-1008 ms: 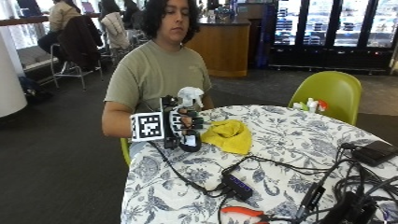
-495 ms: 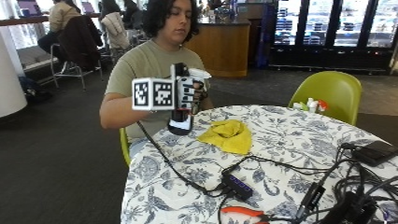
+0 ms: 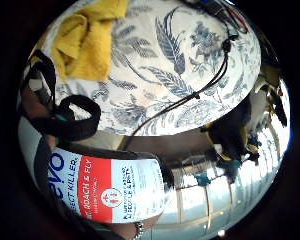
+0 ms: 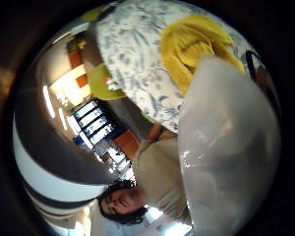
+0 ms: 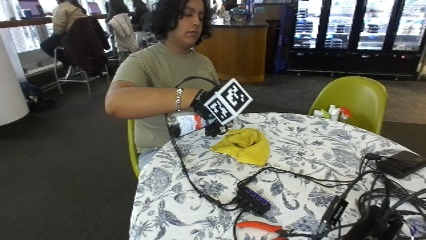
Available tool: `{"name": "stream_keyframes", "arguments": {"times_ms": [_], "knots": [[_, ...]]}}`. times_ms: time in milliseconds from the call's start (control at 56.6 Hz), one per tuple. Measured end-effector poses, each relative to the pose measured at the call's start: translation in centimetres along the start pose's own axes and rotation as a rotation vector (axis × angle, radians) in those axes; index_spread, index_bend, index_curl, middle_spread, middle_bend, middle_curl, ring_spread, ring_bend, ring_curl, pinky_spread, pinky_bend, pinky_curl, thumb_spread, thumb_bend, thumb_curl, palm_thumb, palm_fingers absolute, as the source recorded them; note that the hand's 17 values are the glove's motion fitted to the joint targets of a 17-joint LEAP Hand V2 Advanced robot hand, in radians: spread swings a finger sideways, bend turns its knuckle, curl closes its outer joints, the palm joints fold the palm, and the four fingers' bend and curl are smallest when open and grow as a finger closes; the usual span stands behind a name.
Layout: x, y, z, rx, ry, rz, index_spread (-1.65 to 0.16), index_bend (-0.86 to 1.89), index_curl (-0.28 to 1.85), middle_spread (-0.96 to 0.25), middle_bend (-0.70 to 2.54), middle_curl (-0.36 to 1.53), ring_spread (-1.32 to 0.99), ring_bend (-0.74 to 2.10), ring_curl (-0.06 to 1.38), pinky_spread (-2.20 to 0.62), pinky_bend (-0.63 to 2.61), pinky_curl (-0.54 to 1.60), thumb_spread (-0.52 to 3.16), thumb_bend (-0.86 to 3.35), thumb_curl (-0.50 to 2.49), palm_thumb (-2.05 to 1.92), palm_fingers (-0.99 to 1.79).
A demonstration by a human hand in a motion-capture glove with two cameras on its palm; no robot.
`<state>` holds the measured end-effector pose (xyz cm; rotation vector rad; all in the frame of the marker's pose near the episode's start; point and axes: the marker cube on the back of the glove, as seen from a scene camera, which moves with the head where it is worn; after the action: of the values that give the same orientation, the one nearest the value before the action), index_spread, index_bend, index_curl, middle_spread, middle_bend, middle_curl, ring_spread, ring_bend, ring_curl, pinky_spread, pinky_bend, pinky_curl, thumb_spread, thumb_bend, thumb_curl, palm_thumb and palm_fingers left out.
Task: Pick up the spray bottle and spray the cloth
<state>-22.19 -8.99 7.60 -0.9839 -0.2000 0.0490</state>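
On the table point(image 5: 313, 150), the right hand point(image 5: 208, 111) grips the spray bottle point(image 5: 184, 122) beside the cloth point(image 5: 244, 145).

The person point(image 5: 163, 75) wears an olive short-sleeved T-shirt point(image 5: 156, 72), a silver bracelet point(image 5: 178, 99) and a black glove.

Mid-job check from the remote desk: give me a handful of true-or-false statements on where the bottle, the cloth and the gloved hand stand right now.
1. The right hand holds the spray bottle off the table. True.
2. The spray bottle stands upright. False: it is tipped roughly onto its side, label showing, next to the yellow cloth.
3. The yellow cloth lies bunched on the flowered tablecloth. True.
4. The yellow cloth is draped over the green chair. False: it lies on the table, and that chair stands beyond the table's far edge.
5. Orange-handled pliers lie at the table's near edge. True.
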Motion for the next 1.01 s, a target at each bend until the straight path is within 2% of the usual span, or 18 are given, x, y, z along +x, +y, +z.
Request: {"name": "stream_keyframes", "arguments": {"times_ms": [212, 336, 460, 566, 672, 742, 813, 901, 972, 1008], "knots": [[0.3, -3.5, 3.0, -0.142, 0.05, 0.111, -0.26, 0.22, 0.58, -0.17, 0.55, 0.58, -0.17, 0.67, 0.49, -0.2, 0.45, 0.43, 0.52, -0.02, 0.77, 1.03, 1.26], [-0.6, -3.2, 2.6, -0.134, 0.021, 0.08, -0.27, 0.2, 0.6, -0.17, 0.54, 0.59, -0.17, 0.67, 0.49, -0.2, 0.45, 0.43, 0.54, -0.02, 0.78, 1.03, 1.25], [-4.0, -1.0, -0.7, 0.0, -0.091, -0.072, -0.27, 0.18, 0.61, -0.17, 0.54, 0.59, -0.17, 0.66, 0.49, -0.19, 0.46, 0.43, 0.57, -0.02, 0.8, 1.03, 1.24], [-8.6, 0.3, -4.7, 0.169, -0.205, -0.271, -0.27, 0.18, 0.62, -0.17, 0.53, 0.6, -0.17, 0.66, 0.5, -0.19, 0.46, 0.43, 0.58, -0.02, 0.81, 1.04, 1.24], [-14.0, -0.1, -9.4, 0.41, -0.407, -0.542, -0.27, 0.18, 0.63, -0.17, 0.53, 0.6, -0.17, 0.66, 0.5, -0.19, 0.46, 0.43, 0.59, -0.02, 0.81, 1.03, 1.24], [-19.0, -1.0, -11.1, 0.528, -0.663, -0.737, -0.27, 0.18, 0.64, -0.17, 0.52, 0.6, -0.17, 0.66, 0.5, -0.19, 0.46, 0.43, 0.59, -0.03, 0.82, 1.01, 1.24], [-22.0, -3.7, -13.3, 0.64, -0.845, -0.859, -0.27, 0.19, 0.65, -0.17, 0.52, 0.61, -0.17, 0.65, 0.49, -0.19, 0.46, 0.43, 0.59, -0.03, 0.82, 1.0, 1.25], [-23.7, -8.6, -13.3, 0.711, -0.833, -0.933, -0.27, 0.17, 0.65, -0.16, 0.53, 0.61, -0.16, 0.66, 0.5, -0.18, 0.44, 0.42, 0.59, -0.02, 0.82, 1.0, 1.23], [-24.2, -12.5, -11.0, 0.674, -0.698, -0.958, -0.26, 0.16, 0.64, -0.16, 0.53, 0.61, -0.16, 0.66, 0.5, -0.17, 0.44, 0.42, 0.62, -0.01, 0.83, 1.01, 1.21], [-25.4, -14.6, -10.8, 0.717, -0.734, -0.951, -0.26, 0.15, 0.64, -0.15, 0.53, 0.61, -0.16, 0.66, 0.5, -0.17, 0.43, 0.42, 0.64, -0.01, 0.83, 1.01, 1.19]]}}
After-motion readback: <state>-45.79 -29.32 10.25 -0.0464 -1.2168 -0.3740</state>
